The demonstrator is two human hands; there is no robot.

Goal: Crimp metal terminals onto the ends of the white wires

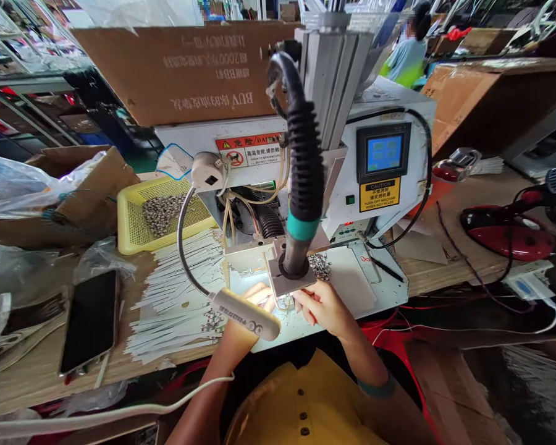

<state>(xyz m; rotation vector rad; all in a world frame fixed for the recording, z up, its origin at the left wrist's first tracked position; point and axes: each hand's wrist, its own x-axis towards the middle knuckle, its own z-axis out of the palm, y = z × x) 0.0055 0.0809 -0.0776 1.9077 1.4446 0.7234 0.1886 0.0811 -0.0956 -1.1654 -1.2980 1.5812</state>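
Observation:
Both hands work under the metal head (pixel 291 277) of a white machine (pixel 324 179). My left hand (pixel 261 295) is on the left of the head, partly covered by a lit lamp (pixel 245 314); what its fingers hold is hidden. My right hand (pixel 323 306) is at the head's right edge, fingers bent and pressed together near a small ring-like part (pixel 285 303); anything in the pinch is too small to name. Small metal pieces (pixel 319 267) lie behind my right hand. White strips (pixel 167 309) with small parts at their ends spread on the left.
A yellow basket (pixel 125 225) of small pieces stands at the back left. A black phone (pixel 90 321) lies at the left. A cardboard box (pixel 185 74) sits behind the machine. A red device (pixel 509 235) is at the right. Another person (pixel 405 59) is in the background.

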